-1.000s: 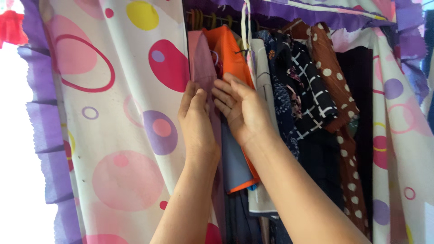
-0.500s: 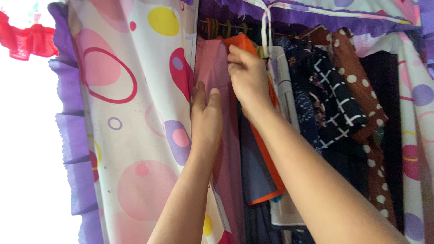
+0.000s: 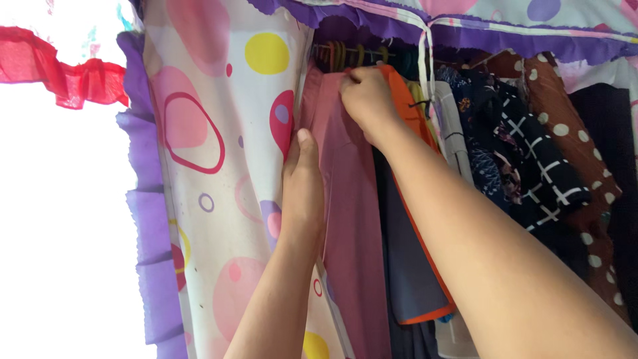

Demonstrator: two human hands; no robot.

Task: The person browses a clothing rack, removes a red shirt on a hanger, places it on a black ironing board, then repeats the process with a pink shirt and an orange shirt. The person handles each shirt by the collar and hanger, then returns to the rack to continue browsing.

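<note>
A pink garment [image 3: 349,193] hangs at the left end of a cloth wardrobe's rail. My left hand [image 3: 302,183] lies flat against its left edge, fingers together, pressing between it and the dotted curtain [image 3: 219,133]. My right hand [image 3: 369,96] is up at the garment's shoulder, fingers pinched on the fabric near the hanger [image 3: 339,56]. An orange garment [image 3: 405,113] with a grey-blue lining hangs right behind my right wrist.
More clothes hang to the right: a dark floral piece [image 3: 488,149], a black one with white checks [image 3: 538,173], a brown one with white dots [image 3: 571,133]. A purple frill [image 3: 372,23] and a white tie cord [image 3: 425,46] run along the top. Red cloth [image 3: 60,70] hangs far left.
My right hand has climbed from the middle of the clothes to the top of the pink garment and closed on it. My left hand has stayed against its edge; the view tilted up and left.
</note>
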